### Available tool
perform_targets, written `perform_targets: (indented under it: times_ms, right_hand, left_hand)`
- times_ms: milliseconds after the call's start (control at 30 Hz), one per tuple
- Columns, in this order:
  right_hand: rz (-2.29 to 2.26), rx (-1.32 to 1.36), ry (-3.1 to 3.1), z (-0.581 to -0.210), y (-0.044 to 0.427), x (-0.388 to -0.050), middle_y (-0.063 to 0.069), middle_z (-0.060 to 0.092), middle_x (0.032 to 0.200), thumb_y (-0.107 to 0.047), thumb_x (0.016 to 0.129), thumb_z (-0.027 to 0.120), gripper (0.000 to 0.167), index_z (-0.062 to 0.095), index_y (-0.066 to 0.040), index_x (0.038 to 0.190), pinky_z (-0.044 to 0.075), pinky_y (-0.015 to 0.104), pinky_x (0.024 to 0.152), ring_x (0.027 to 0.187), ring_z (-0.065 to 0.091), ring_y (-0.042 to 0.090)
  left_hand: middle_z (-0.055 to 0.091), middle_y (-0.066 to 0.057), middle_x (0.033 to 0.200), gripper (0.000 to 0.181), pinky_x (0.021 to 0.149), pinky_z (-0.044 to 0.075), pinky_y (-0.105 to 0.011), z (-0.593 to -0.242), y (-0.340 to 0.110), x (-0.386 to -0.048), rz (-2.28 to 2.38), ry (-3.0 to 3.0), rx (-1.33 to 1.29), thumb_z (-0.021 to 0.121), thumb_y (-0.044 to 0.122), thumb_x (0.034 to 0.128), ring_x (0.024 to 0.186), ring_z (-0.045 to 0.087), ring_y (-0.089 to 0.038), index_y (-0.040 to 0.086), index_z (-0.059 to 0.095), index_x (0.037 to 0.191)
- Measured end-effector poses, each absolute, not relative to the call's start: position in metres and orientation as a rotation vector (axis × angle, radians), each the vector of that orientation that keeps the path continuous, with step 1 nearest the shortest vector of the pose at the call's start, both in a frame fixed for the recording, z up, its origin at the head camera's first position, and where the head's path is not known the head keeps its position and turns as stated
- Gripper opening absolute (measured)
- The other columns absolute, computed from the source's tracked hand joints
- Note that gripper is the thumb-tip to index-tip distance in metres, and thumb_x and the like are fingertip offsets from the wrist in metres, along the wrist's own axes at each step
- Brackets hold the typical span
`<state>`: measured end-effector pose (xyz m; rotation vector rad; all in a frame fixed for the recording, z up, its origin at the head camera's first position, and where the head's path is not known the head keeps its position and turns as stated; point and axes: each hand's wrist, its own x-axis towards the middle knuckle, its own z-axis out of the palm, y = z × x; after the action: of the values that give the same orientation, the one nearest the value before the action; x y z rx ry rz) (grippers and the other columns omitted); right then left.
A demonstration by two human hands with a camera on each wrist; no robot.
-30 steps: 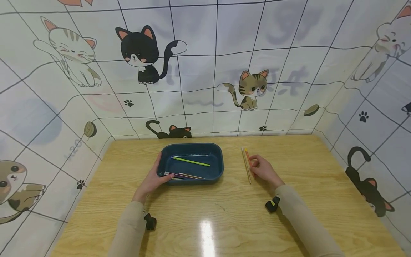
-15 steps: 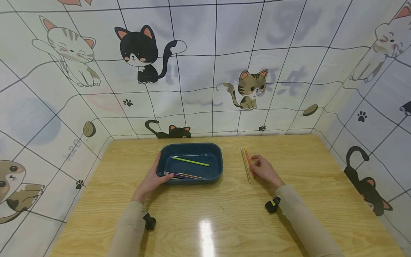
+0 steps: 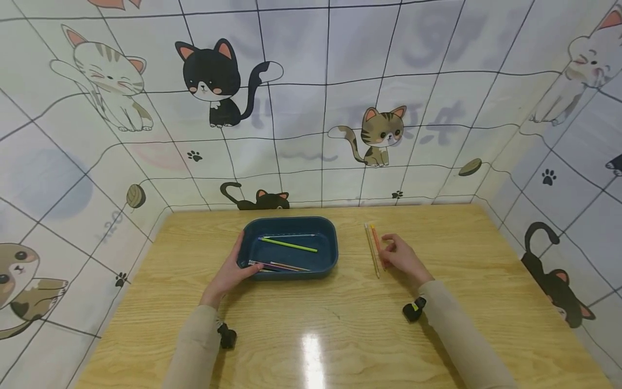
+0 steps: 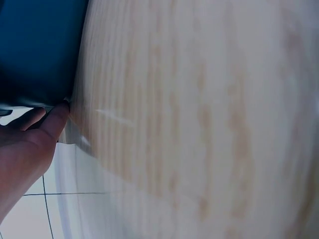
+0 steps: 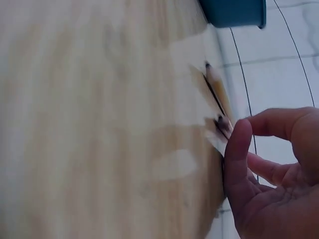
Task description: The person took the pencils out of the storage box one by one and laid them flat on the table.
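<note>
At three o'clock of the tray, gripped by the left hand, the orange pencil is aligned eleven-thirty to five-thirty, tip toward the latter. Whether it is pinched by the curled right hand cannot be told.

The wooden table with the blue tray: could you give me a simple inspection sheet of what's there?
Surface: wood-grain table, glare patch toward the front.
Job's things: blue tray holding a green pencil and other slim sticks; right of it, a yellowish pencil and an orange pencil lie side by side.
Clutter: nothing seen.
Grippers: bare hands; left hand grips the tray's left end, right hand is at the orange pencil, grip unclear.
Cables: nothing seen.
Surroundings: pale wall covering printed with grid lines and cartoon cats.
</note>
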<state>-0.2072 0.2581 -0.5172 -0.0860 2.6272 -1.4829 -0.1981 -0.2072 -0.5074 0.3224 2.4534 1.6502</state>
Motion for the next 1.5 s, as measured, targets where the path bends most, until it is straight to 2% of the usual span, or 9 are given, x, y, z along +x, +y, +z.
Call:
perform_targets:
  times_ms: [300, 433, 567, 733, 800, 967, 1067, 1267, 1500]
  right_hand:
    - [-1.614, -0.151, 2.606, -0.504, 0.258, -0.207, 0.025, 0.054, 0.105, -0.005, 0.097, 0.054, 0.048, 0.036, 0.012, 0.138, 0.053, 0.032, 0.065, 0.080, 0.061, 0.027]
    - [-1.636, -0.229, 2.616, -0.497, 0.240, -0.204, 0.024, 0.052, 0.105, -0.004, 0.097, 0.055, 0.046, 0.038, 0.009, 0.137, 0.051, 0.033, 0.057, 0.077, 0.059, 0.033]
    - [-1.615, -0.325, 2.625, -0.488, 0.218, -0.199, 0.021, 0.053, 0.104, -0.005, 0.096, 0.057, 0.045, 0.042, 0.003, 0.137, 0.051, 0.039, 0.054, 0.076, 0.058, 0.035]
    - [-1.647, -0.486, 2.591, -0.480, 0.195, -0.193, 0.019, 0.054, 0.103, -0.002, 0.095, 0.058, 0.043, 0.045, 0.000, 0.136, 0.053, 0.048, 0.061, 0.080, 0.059, 0.042]
    - [-1.644, -0.548, 2.584, -0.479, 0.187, -0.192, 0.018, 0.054, 0.102, -0.001, 0.095, 0.058, 0.043, 0.046, 0.000, 0.135, 0.054, 0.045, 0.061, 0.081, 0.060, 0.042]
    - [-1.576, -0.686, 2.666, -0.478, 0.165, -0.191, 0.010, 0.058, 0.096, 0.002, 0.091, 0.061, 0.041, 0.051, 0.002, 0.130, 0.053, 0.030, 0.062, 0.082, 0.061, 0.027]
    - [-1.584, -0.752, 2.710, -0.475, 0.151, -0.189, 0.011, 0.060, 0.095, 0.006, 0.088, 0.063, 0.039, 0.054, 0.005, 0.126, 0.053, 0.031, 0.069, 0.087, 0.060, 0.023]
    - [-1.636, -0.874, 2.650, -0.468, 0.125, -0.187, 0.023, 0.058, 0.106, 0.006, 0.088, 0.062, 0.038, 0.054, 0.004, 0.126, 0.053, 0.038, 0.077, 0.096, 0.057, 0.031]
    - [-1.594, -0.956, 2.583, -0.471, 0.100, -0.193, 0.019, 0.058, 0.105, 0.003, 0.090, 0.062, 0.035, 0.056, 0.001, 0.125, 0.053, 0.035, 0.077, 0.096, 0.059, 0.030]
  left_hand:
    - [-0.004, -0.011, 0.161, 0.106, 0.109, 0.007, -0.063, -0.509, -0.207, -0.196, 1.653, 2.460, 0.299, 0.076, 0.025, 0.0842, 0.144, -0.002, -0.037, 0.026, -0.002, 0.157]
    - [-0.003, -0.015, 0.160, 0.108, 0.108, 0.008, -0.065, -0.509, -0.208, -0.196, 1.661, 2.473, 0.331, 0.077, 0.029, 0.0827, 0.143, -0.001, -0.040, 0.023, -0.002, 0.157]
    - [-0.003, -0.017, 0.160, 0.109, 0.107, 0.008, -0.066, -0.508, -0.207, -0.197, 1.654, 2.484, 0.342, 0.077, 0.032, 0.0824, 0.143, -0.001, -0.042, 0.021, -0.002, 0.157]
    - [-0.003, -0.013, 0.161, 0.105, 0.109, 0.007, -0.063, -0.507, -0.206, -0.196, 1.651, 2.469, 0.303, 0.075, 0.026, 0.0847, 0.144, -0.002, -0.038, 0.023, -0.001, 0.157]
    - [-0.002, -0.012, 0.161, 0.104, 0.110, 0.007, -0.062, -0.508, -0.205, -0.196, 1.652, 2.462, 0.287, 0.075, 0.024, 0.0852, 0.144, -0.002, -0.037, 0.025, -0.001, 0.157]
    - [-0.001, -0.012, 0.161, 0.105, 0.110, 0.007, -0.061, -0.509, -0.207, -0.197, 1.636, 2.470, 0.269, 0.075, 0.025, 0.0849, 0.144, -0.001, -0.037, 0.027, -0.001, 0.157]
    - [-0.001, -0.012, 0.161, 0.105, 0.109, 0.008, -0.062, -0.509, -0.207, -0.197, 1.628, 2.477, 0.265, 0.076, 0.027, 0.0846, 0.144, -0.001, -0.038, 0.027, -0.001, 0.157]
    - [-0.002, -0.011, 0.161, 0.105, 0.109, 0.008, -0.062, -0.507, -0.208, -0.195, 1.623, 2.483, 0.248, 0.075, 0.027, 0.0847, 0.144, -0.001, -0.037, 0.026, -0.001, 0.157]
    - [-0.003, -0.016, 0.160, 0.104, 0.109, 0.006, -0.062, -0.497, -0.204, -0.193, 1.630, 2.458, 0.273, 0.074, 0.020, 0.0855, 0.143, -0.002, -0.040, 0.018, -0.002, 0.157]
